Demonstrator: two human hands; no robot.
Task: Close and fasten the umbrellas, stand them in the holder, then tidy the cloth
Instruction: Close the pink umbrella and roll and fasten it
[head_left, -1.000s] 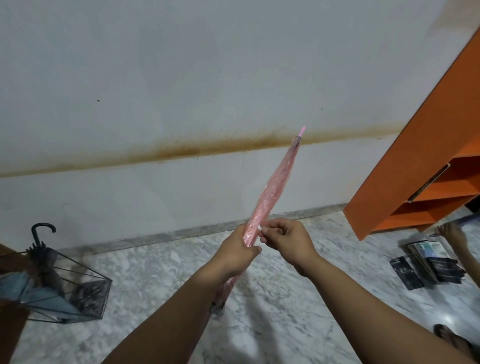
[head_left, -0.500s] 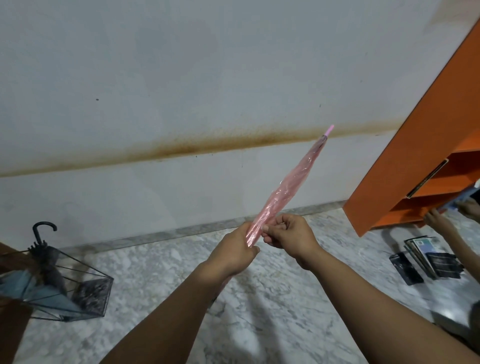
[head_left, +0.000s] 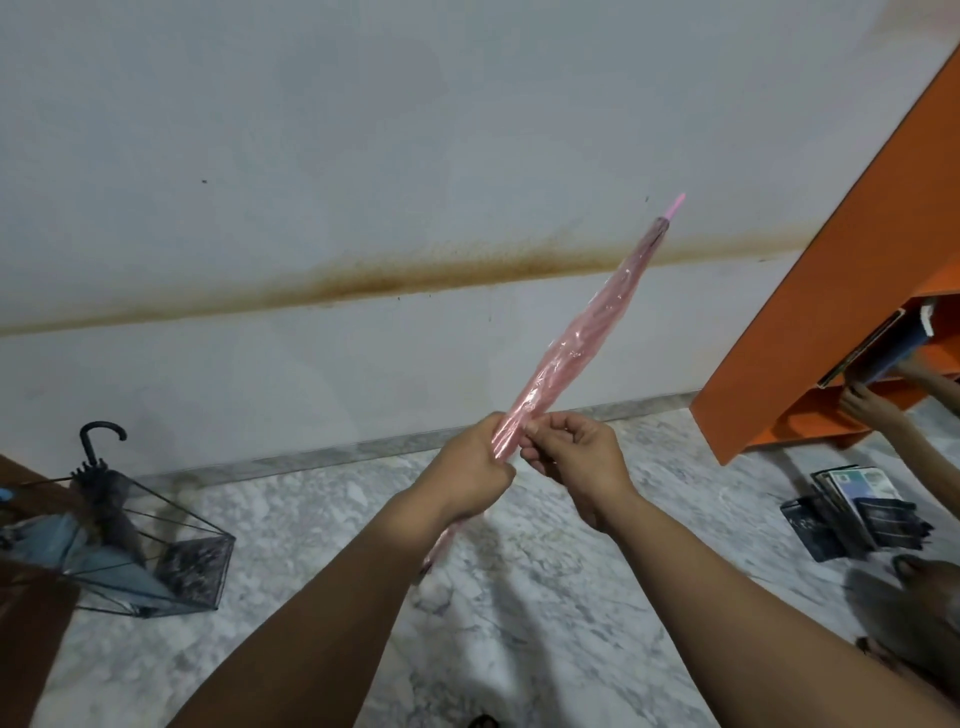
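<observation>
A closed, see-through pink umbrella (head_left: 582, 338) slants up to the right in front of the wall, its tip high. My left hand (head_left: 467, 473) grips its folded canopy near the lower end. My right hand (head_left: 576, 462) pinches the canopy edge just beside the left hand; whether it holds a strap is hidden. The handle end is hidden below my left forearm. At the far left a black wire holder (head_left: 171, 561) stands on the floor with a black umbrella (head_left: 101, 483) and a blue one (head_left: 67, 545) in it.
The floor is grey marble (head_left: 322, 519) below a stained white wall. An orange shelf unit (head_left: 831, 312) leans in at right. Another person's hand (head_left: 872, 410) reaches into it, beside a stack of books (head_left: 857, 512) on the floor.
The pink umbrella's tip swung to the right and rose. Both my hands shifted slightly right with it, grips unchanged. The other person's hand lifted from the books to the shelf.
</observation>
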